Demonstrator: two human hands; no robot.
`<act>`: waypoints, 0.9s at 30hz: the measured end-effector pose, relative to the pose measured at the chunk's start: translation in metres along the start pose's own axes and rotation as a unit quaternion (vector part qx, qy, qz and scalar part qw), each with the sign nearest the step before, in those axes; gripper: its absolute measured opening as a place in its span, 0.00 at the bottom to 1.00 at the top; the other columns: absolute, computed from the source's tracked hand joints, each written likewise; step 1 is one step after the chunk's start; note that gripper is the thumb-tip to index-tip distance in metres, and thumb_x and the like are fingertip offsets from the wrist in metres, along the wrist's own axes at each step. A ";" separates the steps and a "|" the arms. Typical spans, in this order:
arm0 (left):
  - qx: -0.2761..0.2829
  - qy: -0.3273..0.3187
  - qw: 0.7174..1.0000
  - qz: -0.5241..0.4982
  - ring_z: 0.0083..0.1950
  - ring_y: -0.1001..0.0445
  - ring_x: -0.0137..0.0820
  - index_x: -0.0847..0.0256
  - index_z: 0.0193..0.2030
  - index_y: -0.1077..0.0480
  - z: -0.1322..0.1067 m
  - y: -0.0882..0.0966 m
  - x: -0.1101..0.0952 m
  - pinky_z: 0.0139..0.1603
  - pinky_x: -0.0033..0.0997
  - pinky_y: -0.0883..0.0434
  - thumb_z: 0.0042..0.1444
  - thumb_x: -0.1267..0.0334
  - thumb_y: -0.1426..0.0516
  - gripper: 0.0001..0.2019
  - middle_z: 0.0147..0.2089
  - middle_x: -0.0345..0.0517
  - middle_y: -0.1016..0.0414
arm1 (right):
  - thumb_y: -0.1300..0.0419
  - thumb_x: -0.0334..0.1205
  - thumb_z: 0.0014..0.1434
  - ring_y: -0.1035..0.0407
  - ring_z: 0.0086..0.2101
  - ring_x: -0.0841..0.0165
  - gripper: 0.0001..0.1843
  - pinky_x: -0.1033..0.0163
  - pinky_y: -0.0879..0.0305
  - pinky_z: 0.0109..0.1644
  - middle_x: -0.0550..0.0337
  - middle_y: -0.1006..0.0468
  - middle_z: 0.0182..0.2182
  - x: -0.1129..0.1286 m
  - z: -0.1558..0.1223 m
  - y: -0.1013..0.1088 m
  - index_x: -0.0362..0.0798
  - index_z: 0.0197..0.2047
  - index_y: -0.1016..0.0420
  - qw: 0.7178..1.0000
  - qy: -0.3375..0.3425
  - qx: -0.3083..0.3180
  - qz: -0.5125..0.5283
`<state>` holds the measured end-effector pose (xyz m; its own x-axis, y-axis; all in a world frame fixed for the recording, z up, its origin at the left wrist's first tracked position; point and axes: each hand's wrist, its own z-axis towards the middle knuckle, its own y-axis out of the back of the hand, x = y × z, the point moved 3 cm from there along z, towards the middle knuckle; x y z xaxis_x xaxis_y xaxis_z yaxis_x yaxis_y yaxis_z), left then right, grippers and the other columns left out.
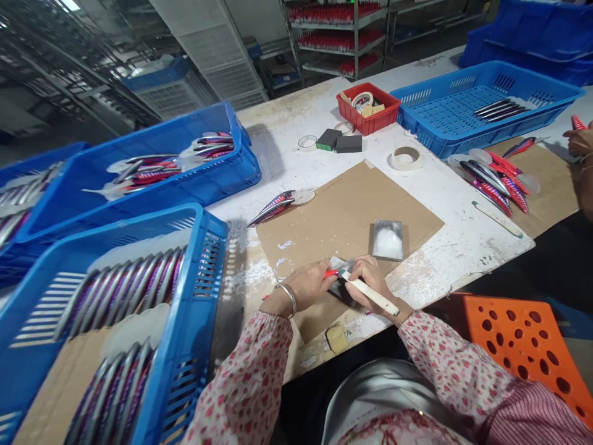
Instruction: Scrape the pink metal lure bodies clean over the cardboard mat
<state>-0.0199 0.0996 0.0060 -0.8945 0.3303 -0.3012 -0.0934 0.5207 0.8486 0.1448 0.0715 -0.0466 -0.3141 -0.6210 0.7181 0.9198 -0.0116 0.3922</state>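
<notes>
Above the near part of a brown cardboard sheet (343, 216), my left hand (301, 285) is closed around a fishing lure (332, 272); its red end shows past the fingers. My right hand (369, 277) grips a tool with a flat whitish handle (377, 295), its tip against the lure. The exact kind of tool is hidden by the fingers. Beneath the hands lies a dark block (343, 292), partly covered. To the right sits a grey square pad (388, 241) with white powder on it. Two striped lures with a clear lip (274, 207) rest at the cardboard's left edge.
Blue baskets (210, 259) and bins (243, 157) of lures stand on the left. Beyond the cardboard are tape rolls (406, 158), sanding blocks (348, 144), a red basket (375, 122) and a blue tray (445, 139). Another person's hand (580, 142) is far right, near piled lures (495, 179).
</notes>
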 end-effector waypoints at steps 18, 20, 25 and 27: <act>-0.014 0.029 0.997 0.066 0.44 0.23 0.41 0.63 0.49 0.35 -0.011 -0.006 -0.013 0.41 0.38 0.30 0.67 0.56 0.56 0.15 0.47 0.55 0.24 | 0.43 0.47 0.61 0.35 0.34 0.66 0.12 0.58 0.36 0.39 0.61 0.33 0.30 -0.004 -0.005 0.015 0.51 0.31 0.38 0.976 -0.140 -0.010 0.167; -0.037 0.035 0.992 0.119 0.42 0.23 0.41 0.61 0.51 0.35 -0.019 -0.014 -0.016 0.37 0.37 0.30 0.67 0.54 0.56 0.17 0.47 0.55 0.26 | 0.42 0.48 0.62 0.37 0.30 0.69 0.12 0.63 0.39 0.33 0.63 0.32 0.28 -0.005 0.000 0.024 0.50 0.33 0.36 0.962 -0.196 -0.001 0.188; -0.095 0.014 0.982 0.162 0.46 0.26 0.41 0.59 0.52 0.34 -0.035 -0.034 -0.016 0.36 0.36 0.30 0.69 0.60 0.60 0.17 0.48 0.54 0.28 | 0.38 0.50 0.59 0.39 0.26 0.72 0.14 0.65 0.43 0.29 0.64 0.31 0.26 -0.001 0.024 0.033 0.47 0.33 0.29 0.947 -0.232 0.120 0.189; -0.099 0.009 0.983 0.155 0.46 0.26 0.40 0.58 0.55 0.35 -0.037 -0.037 -0.014 0.37 0.35 0.29 0.68 0.63 0.60 0.17 0.50 0.53 0.28 | 0.39 0.51 0.60 0.38 0.27 0.71 0.15 0.65 0.42 0.30 0.63 0.30 0.26 -0.001 0.031 0.028 0.46 0.33 0.27 0.947 -0.229 0.155 0.165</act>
<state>-0.0199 0.0467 -0.0052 -0.9008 0.4342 -0.0089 0.1026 0.2326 0.9671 0.1637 0.0965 -0.0187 -0.1562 -0.1454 0.9770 0.8948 0.3981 0.2023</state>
